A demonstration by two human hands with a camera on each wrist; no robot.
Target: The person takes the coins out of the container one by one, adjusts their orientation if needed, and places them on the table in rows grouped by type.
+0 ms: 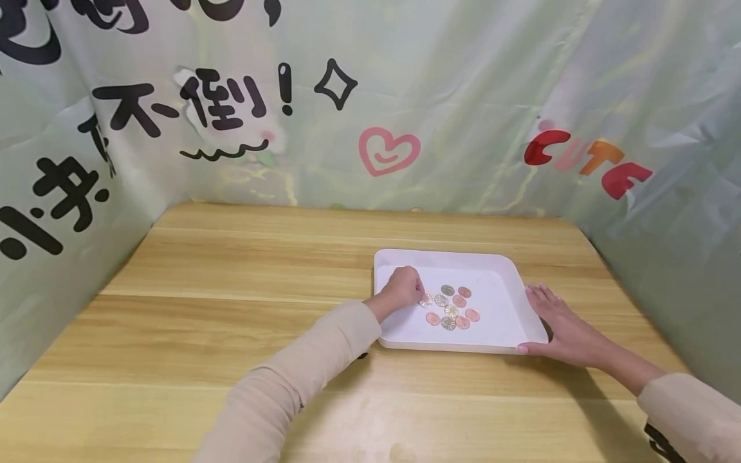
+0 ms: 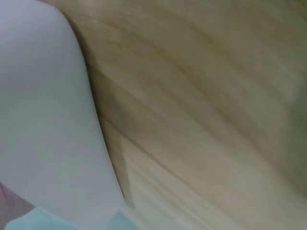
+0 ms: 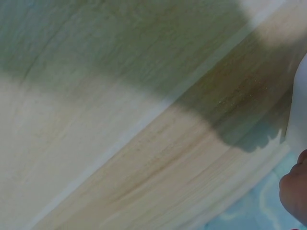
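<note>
A shallow white tray [image 1: 498, 296] lies right of the table's middle in the head view. Several patterned coins [image 1: 451, 311], copper-pink, silvery, pale gold and dark grey, are spread flat inside it. My left hand [image 1: 402, 287] reaches over the tray's left rim. Its fingers are curled, and the fingertips pinch at the edge of the leftmost coppery coin [image 1: 426, 301]. My right hand [image 1: 564, 328] rests against the tray's front right corner, fingers straight along the right side and thumb at the front rim. The left wrist view shows the tray's outer wall [image 2: 43, 105] but no coins.
The wooden table [image 1: 231, 270] extends around the tray. A printed curtain [image 1: 463, 109] with lettering and a heart encloses the back and both sides. In the right wrist view, a shadow falls across the wood beside the tray's edge [image 3: 300, 105].
</note>
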